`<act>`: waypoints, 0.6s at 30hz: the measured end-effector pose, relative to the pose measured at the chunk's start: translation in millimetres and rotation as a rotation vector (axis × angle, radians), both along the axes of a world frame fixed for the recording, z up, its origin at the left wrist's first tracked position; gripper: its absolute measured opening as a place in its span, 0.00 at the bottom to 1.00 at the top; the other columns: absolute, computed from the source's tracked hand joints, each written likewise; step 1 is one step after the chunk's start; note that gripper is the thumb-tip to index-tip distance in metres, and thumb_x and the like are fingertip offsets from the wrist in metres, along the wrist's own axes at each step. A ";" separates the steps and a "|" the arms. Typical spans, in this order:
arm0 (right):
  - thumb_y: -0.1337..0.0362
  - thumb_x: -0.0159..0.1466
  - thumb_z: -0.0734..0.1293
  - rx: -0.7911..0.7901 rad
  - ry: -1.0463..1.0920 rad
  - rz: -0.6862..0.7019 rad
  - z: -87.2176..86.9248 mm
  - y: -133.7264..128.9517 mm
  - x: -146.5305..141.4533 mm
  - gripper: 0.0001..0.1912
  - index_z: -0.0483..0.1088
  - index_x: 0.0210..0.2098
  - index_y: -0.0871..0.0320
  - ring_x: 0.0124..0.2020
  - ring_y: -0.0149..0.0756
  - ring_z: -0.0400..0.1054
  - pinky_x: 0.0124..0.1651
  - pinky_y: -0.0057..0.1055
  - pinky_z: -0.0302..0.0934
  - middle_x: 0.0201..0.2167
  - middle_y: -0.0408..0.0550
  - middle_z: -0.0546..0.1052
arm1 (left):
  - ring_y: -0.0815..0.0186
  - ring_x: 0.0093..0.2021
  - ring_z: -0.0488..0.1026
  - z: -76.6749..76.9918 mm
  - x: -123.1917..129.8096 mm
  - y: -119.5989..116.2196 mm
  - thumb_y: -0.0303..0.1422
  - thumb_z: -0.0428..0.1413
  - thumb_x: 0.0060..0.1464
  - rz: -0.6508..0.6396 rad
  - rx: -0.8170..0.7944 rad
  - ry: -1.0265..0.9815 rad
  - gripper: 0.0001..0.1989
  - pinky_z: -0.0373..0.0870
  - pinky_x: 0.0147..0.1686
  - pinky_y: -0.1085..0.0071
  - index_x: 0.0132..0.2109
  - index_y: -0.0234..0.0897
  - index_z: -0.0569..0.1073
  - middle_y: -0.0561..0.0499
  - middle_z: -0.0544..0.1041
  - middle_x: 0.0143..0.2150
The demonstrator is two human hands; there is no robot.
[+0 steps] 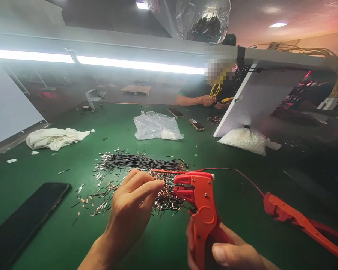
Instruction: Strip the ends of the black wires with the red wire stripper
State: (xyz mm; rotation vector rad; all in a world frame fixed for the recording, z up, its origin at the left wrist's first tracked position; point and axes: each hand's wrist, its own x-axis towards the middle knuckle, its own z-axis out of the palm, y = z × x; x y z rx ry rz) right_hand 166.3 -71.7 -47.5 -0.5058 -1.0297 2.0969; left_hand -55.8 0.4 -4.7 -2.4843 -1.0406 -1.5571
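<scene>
My left hand (pixel 136 198) is closed in a pinch on a thin black wire (pixel 170 185), whose end points into the jaws of a red wire stripper (pixel 204 206). Wrapped around the stripper's handles is my right hand (pixel 231 247), with the jaws facing left. Behind my left hand lies a bundle of black wires (pixel 138 161) with bare or metal-tipped ends. Many short wire offcuts (pixel 169 198) are heaped under and around the jaws. A thin red wire (pixel 222 168) runs behind the stripper toward the right.
A second red tool (pixel 298 217) lies at the right, a large phone (pixel 28 221) at the left. White cloth (pixel 56 138), a plastic bag (pixel 157 126), two smaller phones and a filled bag (pixel 245 140) sit farther back. Across the table, a person (pixel 197 90) holds yellow wires.
</scene>
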 end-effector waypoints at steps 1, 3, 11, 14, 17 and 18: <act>0.55 0.58 0.66 0.000 -0.008 -0.005 -2.4 0.5 0.4 0.20 0.68 0.41 0.68 0.30 0.35 0.67 0.35 0.29 0.56 0.29 0.54 0.74 | 0.70 0.28 0.66 0.4 -0.1 -0.1 0.21 0.58 0.54 -0.003 -0.001 0.001 0.07 0.67 0.27 0.74 0.38 0.36 0.76 0.53 0.72 0.27; 0.55 0.59 0.66 0.001 -0.005 -0.026 -8.1 1.3 0.9 0.20 0.68 0.40 0.68 0.27 0.33 0.66 0.33 0.28 0.56 0.27 0.52 0.74 | 0.70 0.29 0.66 1.2 0.0 -0.2 0.21 0.58 0.55 -0.009 -0.007 0.000 0.07 0.67 0.27 0.74 0.37 0.37 0.76 0.53 0.73 0.28; 0.56 0.59 0.67 -0.026 0.012 -0.066 -13.4 0.1 4.1 0.18 0.68 0.38 0.67 0.26 0.32 0.65 0.31 0.26 0.57 0.24 0.49 0.71 | 0.70 0.29 0.66 0.2 0.7 2.2 0.20 0.58 0.55 -0.031 -0.005 0.003 0.09 0.67 0.28 0.74 0.38 0.37 0.76 0.53 0.73 0.28; 0.57 0.58 0.67 -0.024 -0.001 -0.045 -6.7 -0.7 4.1 0.18 0.68 0.39 0.67 0.27 0.32 0.65 0.32 0.26 0.56 0.25 0.50 0.72 | 0.70 0.29 0.66 -1.4 -0.4 1.6 0.20 0.58 0.54 -0.024 -0.002 -0.015 0.08 0.67 0.28 0.73 0.39 0.36 0.76 0.52 0.73 0.28; 0.57 0.57 0.67 -0.028 -0.008 -0.025 -0.1 -0.4 2.8 0.18 0.69 0.39 0.67 0.28 0.32 0.64 0.33 0.27 0.56 0.27 0.51 0.73 | 0.70 0.29 0.65 -2.3 -1.0 1.3 0.19 0.58 0.54 -0.017 0.001 -0.016 0.08 0.66 0.28 0.74 0.38 0.35 0.76 0.52 0.73 0.28; 0.57 0.57 0.67 -0.023 -0.013 -0.025 1.9 0.0 2.4 0.18 0.69 0.39 0.67 0.28 0.32 0.64 0.33 0.27 0.55 0.27 0.51 0.73 | 0.70 0.29 0.65 -2.6 -1.0 1.5 0.19 0.58 0.54 -0.016 0.002 -0.013 0.08 0.66 0.27 0.74 0.38 0.35 0.76 0.52 0.73 0.28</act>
